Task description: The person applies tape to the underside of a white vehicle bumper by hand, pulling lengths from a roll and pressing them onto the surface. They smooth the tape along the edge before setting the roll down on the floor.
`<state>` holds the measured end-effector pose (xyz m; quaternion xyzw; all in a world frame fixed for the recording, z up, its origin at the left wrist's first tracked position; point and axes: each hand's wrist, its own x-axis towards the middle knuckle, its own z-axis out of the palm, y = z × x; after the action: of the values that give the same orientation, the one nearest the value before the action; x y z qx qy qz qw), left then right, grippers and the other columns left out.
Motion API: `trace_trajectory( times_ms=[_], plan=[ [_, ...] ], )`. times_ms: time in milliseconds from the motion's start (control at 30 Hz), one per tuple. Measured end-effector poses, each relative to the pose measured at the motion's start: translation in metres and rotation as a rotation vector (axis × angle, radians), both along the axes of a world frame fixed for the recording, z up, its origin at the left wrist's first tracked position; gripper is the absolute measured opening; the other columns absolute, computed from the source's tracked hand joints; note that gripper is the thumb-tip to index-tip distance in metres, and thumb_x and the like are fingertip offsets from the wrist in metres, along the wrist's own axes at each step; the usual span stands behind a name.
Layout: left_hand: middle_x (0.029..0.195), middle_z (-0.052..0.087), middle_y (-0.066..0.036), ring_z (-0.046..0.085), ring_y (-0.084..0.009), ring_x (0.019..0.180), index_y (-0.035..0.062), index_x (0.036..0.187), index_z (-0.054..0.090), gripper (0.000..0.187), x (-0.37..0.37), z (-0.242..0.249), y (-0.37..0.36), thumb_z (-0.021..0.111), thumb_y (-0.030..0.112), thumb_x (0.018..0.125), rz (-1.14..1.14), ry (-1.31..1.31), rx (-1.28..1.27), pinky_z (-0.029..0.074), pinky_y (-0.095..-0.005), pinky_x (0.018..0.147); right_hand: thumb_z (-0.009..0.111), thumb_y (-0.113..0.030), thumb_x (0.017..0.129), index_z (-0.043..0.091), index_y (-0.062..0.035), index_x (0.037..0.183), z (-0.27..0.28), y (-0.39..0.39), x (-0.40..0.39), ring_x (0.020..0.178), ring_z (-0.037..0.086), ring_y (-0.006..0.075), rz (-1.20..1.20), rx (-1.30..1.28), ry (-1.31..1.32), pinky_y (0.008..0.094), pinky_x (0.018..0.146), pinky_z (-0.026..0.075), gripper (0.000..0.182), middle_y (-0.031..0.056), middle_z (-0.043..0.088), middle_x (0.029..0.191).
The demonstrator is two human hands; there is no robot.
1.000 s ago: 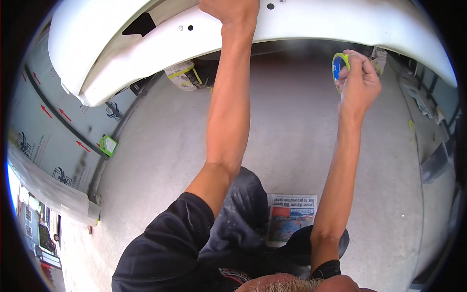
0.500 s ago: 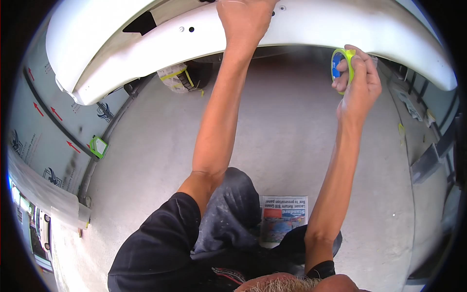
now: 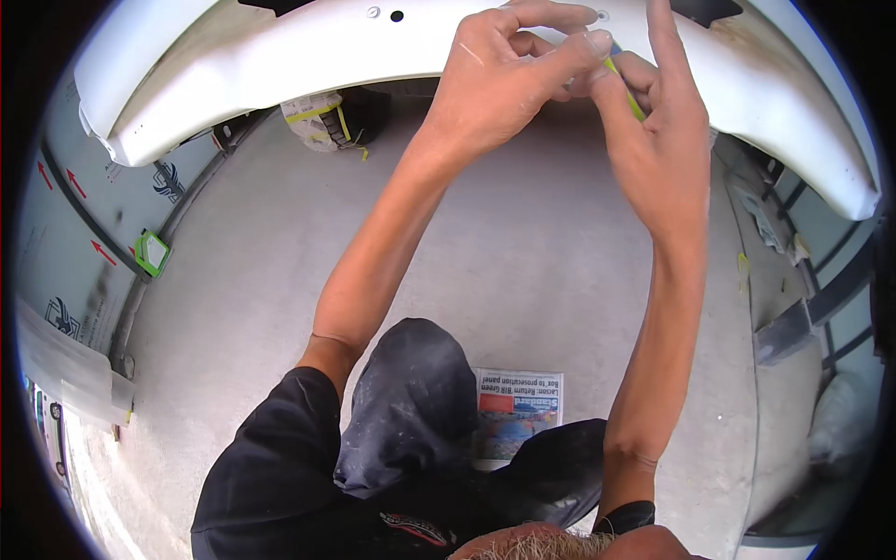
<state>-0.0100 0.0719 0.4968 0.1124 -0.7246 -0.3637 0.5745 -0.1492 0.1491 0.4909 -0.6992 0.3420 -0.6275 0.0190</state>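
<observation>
A roll of yellow-green masking tape (image 3: 638,106) is in my right hand (image 3: 665,140), seen nearly edge-on and mostly covered by the fingers. The right index finger points up, while the thumb and other fingers are around the roll. My left hand (image 3: 499,89) is beside it, thumb and fingers pinched at the tape's near edge. How much tape lies between those fingertips is hidden. Just behind both hands, a white curved car bumper (image 3: 308,65) spans the top of the view.
Newspaper (image 3: 520,401) lies on the grey concrete floor (image 3: 523,271) by my knee. Under the bumper stands a paper-wrapped, taped object (image 3: 313,121). A green container (image 3: 150,253) is by the left wall panels (image 3: 89,224). Metal posts (image 3: 817,317) stand at the right.
My left hand has come down off the bumper and moved right to the tape. My right hand has shifted slightly left with the roll, which has turned. The view has shifted too.
</observation>
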Motion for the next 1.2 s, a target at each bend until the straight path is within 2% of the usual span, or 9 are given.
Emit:
trace_trajectory(
  times_ms=[100, 300, 400, 467, 533, 700, 833, 933, 1200],
  plan=[
    [0.090, 0.073, -0.011, 0.066, -0.0107, 0.076, -0.0090, 0.124, 0.067, 0.042, 0.002, 0.004, -0.006, 0.076, 0.021, 0.095, 0.033, 0.040, -0.047, 0.055, -0.0237, 0.068, 0.053, 0.005, 0.096, 0.021, 0.0020, 0.163, -0.004, -0.031, -0.012, 0.077, 0.058, 0.0109, 0.083, -0.143, 0.097, 0.0247, 0.075, 0.048, 0.074, 0.0052, 0.063, 0.082],
    [0.083, 0.068, -0.004, 0.061, -0.0096, 0.077, -0.0035, 0.102, 0.069, 0.020, 0.011, 0.009, -0.037, 0.074, 0.015, 0.095, 0.114, 0.086, -0.365, 0.051, -0.0254, 0.068, 0.055, 0.004, 0.094, 0.032, 0.0048, 0.156, 0.011, -0.035, -0.013, 0.092, 0.064, 0.0160, 0.052, -0.086, 0.213, 0.0273, 0.083, 0.050, 0.066, 0.0129, 0.070, 0.102],
    [0.081, 0.065, -0.002, 0.057, -0.0092, 0.075, -0.0015, 0.093, 0.066, 0.019, 0.009, 0.017, -0.040, 0.072, 0.016, 0.097, 0.200, 0.180, -0.458, 0.048, -0.0269, 0.066, 0.059, -0.006, 0.095, 0.053, 0.0042, 0.145, 0.017, -0.026, -0.008, 0.081, 0.061, 0.0131, -0.023, -0.028, 0.158, 0.0265, 0.074, 0.047, 0.051, 0.0112, 0.071, 0.093],
    [0.081, 0.064, -0.002, 0.054, -0.0087, 0.073, -0.0012, 0.090, 0.064, 0.021, 0.009, 0.025, -0.042, 0.069, 0.017, 0.099, 0.349, 0.253, -0.489, 0.046, -0.0268, 0.065, 0.059, -0.019, 0.099, 0.060, 0.0011, 0.141, 0.022, -0.011, -0.017, 0.062, 0.050, 0.0031, -0.153, 0.011, 0.204, 0.0202, 0.058, 0.039, 0.046, 0.0022, 0.066, 0.077],
    [0.086, 0.064, -0.004, 0.056, -0.0081, 0.076, -0.0012, 0.093, 0.065, 0.023, 0.012, 0.027, -0.043, 0.066, 0.020, 0.102, 0.361, 0.260, -0.361, 0.050, -0.0245, 0.067, 0.060, -0.025, 0.099, 0.062, -0.0021, 0.140, 0.032, -0.004, -0.037, 0.058, 0.046, 0.0041, -0.292, 0.103, 0.277, 0.0214, 0.057, 0.037, 0.047, -0.0020, 0.058, 0.063],
    [0.088, 0.065, -0.006, 0.061, -0.0097, 0.077, -0.0023, 0.101, 0.062, 0.021, -0.006, 0.036, -0.055, 0.061, 0.019, 0.105, 0.227, 0.479, -0.359, 0.057, -0.0268, 0.069, 0.067, -0.025, 0.095, 0.078, -0.0079, 0.115, 0.049, -0.028, -0.042, 0.059, 0.048, 0.0066, -0.606, -0.152, 0.288, 0.0251, 0.062, 0.041, 0.029, 0.0001, 0.062, 0.064],
    [0.090, 0.065, -0.007, 0.064, -0.0120, 0.078, -0.0035, 0.104, 0.060, 0.019, -0.006, 0.042, -0.063, 0.057, 0.015, 0.106, 0.204, 0.501, -0.324, 0.059, -0.0277, 0.070, 0.070, -0.012, 0.092, 0.072, 0.0065, 0.105, 0.057, -0.020, -0.002, 0.081, 0.071, 0.0212, -0.643, -0.384, 0.231, 0.0345, 0.080, 0.053, 0.023, 0.0183, 0.075, 0.085],
    [0.091, 0.065, -0.009, 0.064, -0.0126, 0.079, -0.0040, 0.103, 0.059, 0.019, -0.003, 0.045, -0.061, 0.056, 0.014, 0.107, 0.226, 0.474, -0.322, 0.060, -0.0279, 0.070, 0.074, -0.019, 0.090, 0.075, 0.0062, 0.088, 0.066, -0.029, -0.007, 0.078, 0.073, 0.0235, -0.560, -0.330, 0.129, 0.0358, 0.079, 0.054, 0.025, 0.0192, 0.074, 0.080],
    [0.082, 0.069, -0.014, 0.067, -0.0158, 0.065, -0.0114, 0.102, 0.063, 0.020, -0.009, 0.055, -0.063, 0.057, 0.007, 0.103, 0.219, 0.414, -0.325, 0.058, -0.0270, 0.053, 0.077, -0.021, 0.085, 0.078, 0.0029, 0.093, 0.075, -0.074, -0.032, 0.087, 0.075, 0.0336, -0.656, -0.503, 0.135, 0.0408, 0.081, 0.056, 0.025, 0.0223, 0.076, 0.092]
  ],
)
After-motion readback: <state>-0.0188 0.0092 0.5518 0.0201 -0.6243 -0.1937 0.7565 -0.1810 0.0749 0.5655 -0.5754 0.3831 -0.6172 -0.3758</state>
